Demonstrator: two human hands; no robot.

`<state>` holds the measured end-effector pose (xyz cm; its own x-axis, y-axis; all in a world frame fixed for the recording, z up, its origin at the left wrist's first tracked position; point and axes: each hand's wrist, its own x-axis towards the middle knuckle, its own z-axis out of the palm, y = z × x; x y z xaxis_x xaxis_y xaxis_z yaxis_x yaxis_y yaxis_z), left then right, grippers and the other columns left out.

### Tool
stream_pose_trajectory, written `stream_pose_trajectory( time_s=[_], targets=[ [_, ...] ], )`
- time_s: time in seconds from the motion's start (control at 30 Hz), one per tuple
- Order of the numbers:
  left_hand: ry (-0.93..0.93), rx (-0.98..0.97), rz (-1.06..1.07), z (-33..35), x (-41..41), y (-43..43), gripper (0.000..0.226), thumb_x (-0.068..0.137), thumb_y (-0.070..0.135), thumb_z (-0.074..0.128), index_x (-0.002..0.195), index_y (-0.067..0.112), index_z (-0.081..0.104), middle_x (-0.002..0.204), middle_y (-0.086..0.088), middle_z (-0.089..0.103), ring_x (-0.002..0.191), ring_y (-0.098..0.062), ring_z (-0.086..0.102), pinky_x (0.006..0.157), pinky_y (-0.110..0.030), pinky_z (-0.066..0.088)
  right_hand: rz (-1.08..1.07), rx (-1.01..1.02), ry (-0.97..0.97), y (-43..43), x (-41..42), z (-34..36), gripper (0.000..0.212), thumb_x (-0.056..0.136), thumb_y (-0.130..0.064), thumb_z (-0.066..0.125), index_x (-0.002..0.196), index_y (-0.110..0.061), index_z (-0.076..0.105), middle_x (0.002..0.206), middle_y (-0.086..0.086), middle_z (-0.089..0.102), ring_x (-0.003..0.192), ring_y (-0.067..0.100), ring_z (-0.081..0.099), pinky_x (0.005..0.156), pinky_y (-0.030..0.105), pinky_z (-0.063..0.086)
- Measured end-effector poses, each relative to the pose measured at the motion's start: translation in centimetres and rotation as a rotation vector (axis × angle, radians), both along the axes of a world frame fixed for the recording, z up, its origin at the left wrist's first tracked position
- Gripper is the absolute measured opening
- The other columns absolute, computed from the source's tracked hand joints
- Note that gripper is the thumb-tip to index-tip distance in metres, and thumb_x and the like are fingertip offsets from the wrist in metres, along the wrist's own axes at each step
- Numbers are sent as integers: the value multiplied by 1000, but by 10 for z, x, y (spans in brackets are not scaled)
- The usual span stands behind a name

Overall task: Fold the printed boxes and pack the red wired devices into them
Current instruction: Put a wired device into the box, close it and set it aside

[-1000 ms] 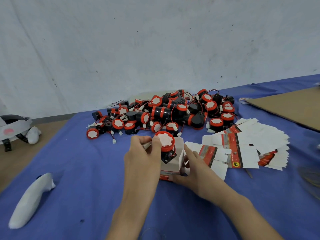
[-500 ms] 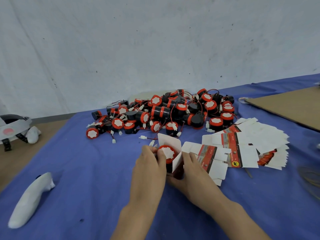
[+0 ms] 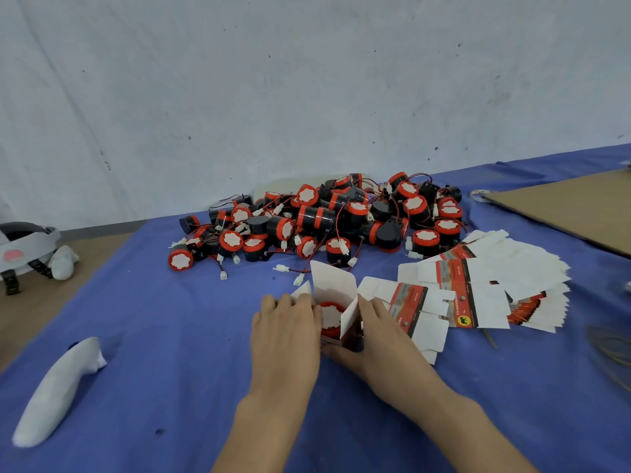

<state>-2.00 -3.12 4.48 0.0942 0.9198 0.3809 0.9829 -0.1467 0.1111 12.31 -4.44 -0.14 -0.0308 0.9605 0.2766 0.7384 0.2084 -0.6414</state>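
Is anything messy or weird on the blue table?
Nothing looks broken. The red wired devices lie in a jumbled heap, wires tangled, some tipped on their sides. The flat boxes are fanned out unevenly, not stacked. The box being packed has its top flap standing open, a device inside.

A white elongated plastic handle (image 3: 56, 390) lies on the blue cloth table cover (image 3: 153, 319). A grey-and-white headset (image 3: 25, 247) sits far left. A flat brown cardboard sheet (image 3: 573, 209) lies far right.

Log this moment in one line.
step: packing | red device inside open box, lid flap up | left hand grips box | right hand grips box | pile of devices, flat boxes unpacked
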Motion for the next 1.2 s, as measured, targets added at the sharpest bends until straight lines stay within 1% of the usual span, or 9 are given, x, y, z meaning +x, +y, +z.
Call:
stream_pose_trajectory(
  time_s=[0.13, 0.27, 0.43, 0.57, 0.63, 0.8, 0.97, 1.1, 1.2],
  targets=[
    [-2, -23, -70, -4, 0, -4, 13, 101, 14, 37, 107, 23, 44, 100, 7, 54, 84, -13, 36, 68, -25, 30, -5, -26, 20, 3, 5, 1, 88, 92, -51, 64, 158, -25, 12, 137, -11, 43, 123, 9, 45, 96, 18, 37],
    [-190, -20, -165, -9, -6, -4, 11, 105, 24, 38, 116, 24, 36, 86, 5, 47, 79, -16, 49, 64, -31, 42, -13, -59, 51, 4, 12, 3, 91, 96, -43, 61, 160, -26, -2, 150, -10, 37, 135, 9, 39, 98, 15, 31],
    [-214, 19, -251, -10, -12, -4, 21, 105, 36, 43, 118, 27, 56, 79, 17, 40, 80, -10, 49, 71, -31, 49, 0, -55, 94, 5, 16, 2, 86, 95, -44, 63, 160, -29, 8, 148, -14, 40, 131, 5, 44, 96, 15, 33],
    [-254, 62, -317, -12, -11, -2, 25, 103, 29, 50, 122, 25, 66, 114, 9, 66, 106, -10, 49, 83, -34, 51, 9, -26, 145, 5, 16, 2, 78, 93, -45, 65, 155, -28, 22, 144, -15, 46, 131, 6, 47, 105, 22, 41],
    [-229, 48, -357, -14, -11, 0, 31, 105, 29, 45, 132, 27, 60, 122, 12, 62, 112, -10, 46, 87, -34, 50, 4, -24, 147, 5, 18, 3, 78, 93, -45, 65, 155, -28, 22, 144, -14, 45, 132, 8, 47, 108, 28, 42],
    [-223, -43, -299, -23, -16, 3, 30, 107, 37, 26, 136, 39, 35, 96, 17, 46, 93, -9, 51, 75, -28, 43, 1, -55, 93, 4, 23, 5, 83, 95, -43, 64, 158, -29, 13, 148, -12, 39, 132, 10, 46, 108, 32, 43],
    [-139, 98, -389, -17, -21, 0, 29, 84, -1, 75, 107, 16, 70, 106, 0, 67, 89, -19, 65, 65, -38, 59, 20, -55, 92, 2, 23, 7, 77, 94, -44, 65, 155, -30, 20, 144, -13, 42, 129, 9, 47, 108, 33, 44],
    [-185, 98, -380, -14, -23, 2, 29, 91, -4, 66, 114, 13, 68, 117, -2, 52, 97, -17, 60, 69, -37, 59, 28, -67, 80, 1, 21, 7, 73, 92, -50, 65, 151, -31, 26, 136, -16, 45, 121, 7, 50, 102, 30, 47],
    [-178, 112, -394, -18, -25, 2, 41, 95, -2, 58, 130, 19, 59, 122, 3, 44, 99, -9, 53, 75, -21, 51, 32, -68, 94, 2, 22, 8, 71, 92, -50, 66, 149, -34, 27, 137, -17, 45, 121, 7, 51, 101, 30, 48]
  ],
)
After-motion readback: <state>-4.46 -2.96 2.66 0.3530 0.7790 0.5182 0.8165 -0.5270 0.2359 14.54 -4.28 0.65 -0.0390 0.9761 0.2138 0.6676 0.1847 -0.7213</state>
